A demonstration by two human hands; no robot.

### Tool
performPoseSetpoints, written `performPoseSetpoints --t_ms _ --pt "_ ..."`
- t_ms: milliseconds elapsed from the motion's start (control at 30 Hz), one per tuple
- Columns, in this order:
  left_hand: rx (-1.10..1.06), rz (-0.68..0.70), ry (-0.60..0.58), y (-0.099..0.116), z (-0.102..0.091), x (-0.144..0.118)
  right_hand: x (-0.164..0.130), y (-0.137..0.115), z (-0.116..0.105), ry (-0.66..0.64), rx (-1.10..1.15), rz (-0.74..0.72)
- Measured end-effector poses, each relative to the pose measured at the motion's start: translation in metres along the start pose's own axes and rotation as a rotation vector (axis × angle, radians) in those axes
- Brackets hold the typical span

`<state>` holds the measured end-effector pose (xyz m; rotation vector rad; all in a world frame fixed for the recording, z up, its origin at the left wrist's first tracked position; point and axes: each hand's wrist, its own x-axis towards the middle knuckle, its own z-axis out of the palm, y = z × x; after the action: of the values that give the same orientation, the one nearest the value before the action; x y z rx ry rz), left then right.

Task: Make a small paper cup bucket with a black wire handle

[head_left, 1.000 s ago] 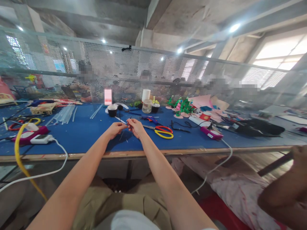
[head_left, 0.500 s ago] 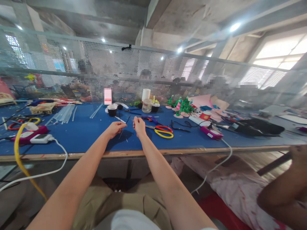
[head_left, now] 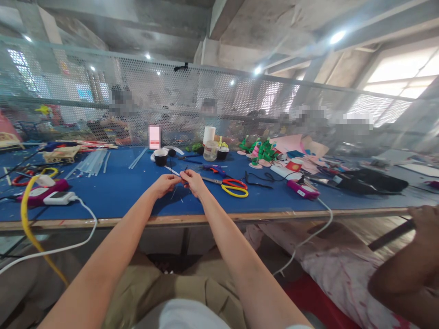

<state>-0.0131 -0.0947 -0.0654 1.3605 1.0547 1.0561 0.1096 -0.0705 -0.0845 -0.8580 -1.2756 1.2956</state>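
Note:
My left hand (head_left: 165, 185) is closed in a pinch on a thin dark wire (head_left: 171, 163), one end of which sticks up above the fingers. My right hand (head_left: 193, 182) is closed too, its fingertips on the wire beside the left fingertips. What exactly lies between the fingers is small and partly hidden. Just right of my right hand lie scissors (head_left: 234, 188) with red and yellow handles. A blue hot glue gun (head_left: 216, 170) rests behind them. Beyond my left hand stands a small black cup (head_left: 160, 158) with a white rim.
A clear jar (head_left: 210, 151) and green figures (head_left: 265, 153) stand toward the back. Purple power strips (head_left: 302, 189) with cables lie to both sides. Translucent sticks (head_left: 92, 162) lie at left. A mesh divider (head_left: 185, 100) bounds the table; another person's arm (head_left: 401, 256) is at right.
My right hand has moved left and down to my left hand, closing the gap between them. My left hand has stayed nearly in place with the wire.

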Motion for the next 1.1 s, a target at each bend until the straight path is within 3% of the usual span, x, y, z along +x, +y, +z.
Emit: performPoseSetpoints --t_ms 233,567,1100 --pt "0.070 0.039 -0.029 0.005 -0.005 -0.004 0.002 0.003 -0.002 -0.018 0.009 0.017" --pt "0.243 0.156 0.087 0.000 -0.005 0.002 0.001 -0.001 -0.001 -0.040 -0.017 0.051" --pt "0.335 0.212 0.159 -0.005 -0.009 0.007 0.004 0.008 -0.003 0.114 -0.319 -0.126"
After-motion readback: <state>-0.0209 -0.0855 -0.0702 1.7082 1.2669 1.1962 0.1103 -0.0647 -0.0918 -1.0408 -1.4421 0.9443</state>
